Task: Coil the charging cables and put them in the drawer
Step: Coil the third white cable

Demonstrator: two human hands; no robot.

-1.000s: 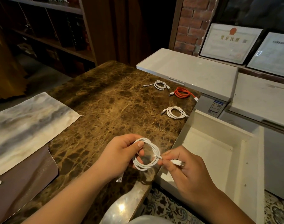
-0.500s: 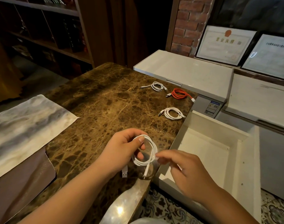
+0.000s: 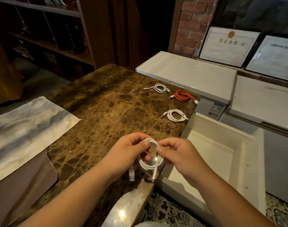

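Above the near edge of a brown marble table (image 3: 107,108), a person's two hands meet on a coiled white cable (image 3: 150,163), held in the air just over the tabletop. The left hand (image 3: 128,153) curls around the left side of the coil, thumb pressed on the top loop, while the right hand (image 3: 181,156) pinches the top of the same loop between thumb and forefinger. The loops hang below the fingers, one thin plug end dangling straight down and a broader white plug (image 3: 131,175) showing beneath the left wrist. Just to the right of the hands stands an open white drawer (image 3: 248,161), pulled out beside the table. Farther back on the marble lie three more coiled cables, well apart from the hands: a white one (image 3: 175,115) nearest the drawer, an orange one (image 3: 183,96) behind it, and another white one (image 3: 159,88) at the far edge. A grey-and-cream cloth (image 3: 25,131) covers the table's left side. White chest cabinets (image 3: 197,74) stand beyond the table, with two framed certificates (image 3: 228,46) leaning against a brick wall (image 3: 190,27), and dark wooden shelves (image 3: 41,30) fill the left background.
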